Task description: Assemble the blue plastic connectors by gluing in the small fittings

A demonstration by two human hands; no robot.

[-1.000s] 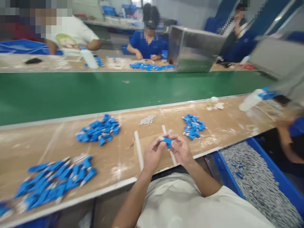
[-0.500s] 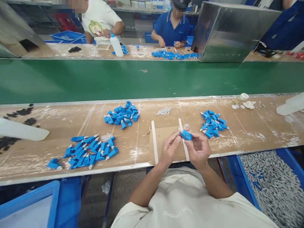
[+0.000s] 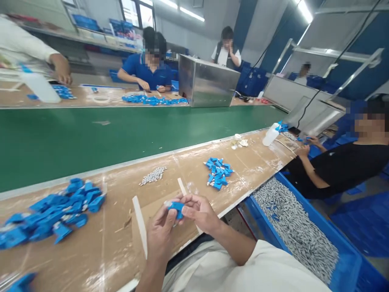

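Observation:
Between my two hands is a small blue plastic part [image 3: 176, 208] with a whitish tip at its left end. My left hand [image 3: 162, 227] pinches it from the left, the thumb lying on its face. From the right, my right hand [image 3: 199, 211] grips it with thumb and fingers. Both hands are above a brown board [image 3: 158, 213] marked by two white strips. Beyond them lies a patch of small grey pieces [image 3: 152, 176]. A pile of similar blue parts [image 3: 219, 172] sits to the right, and a larger pile [image 3: 54, 209] to the left.
A green conveyor belt [image 3: 127, 134] runs behind the table edge. Below the table at right stands a blue bin [image 3: 346, 259] full of grey pieces. White bottles [image 3: 270, 136] stand farther right, near a co-worker in black [image 3: 343, 162]. Other people sit across the belt.
The view has swung to the right and upward, bringing the co-worker at right into sight. Both hands still hold the blue part.

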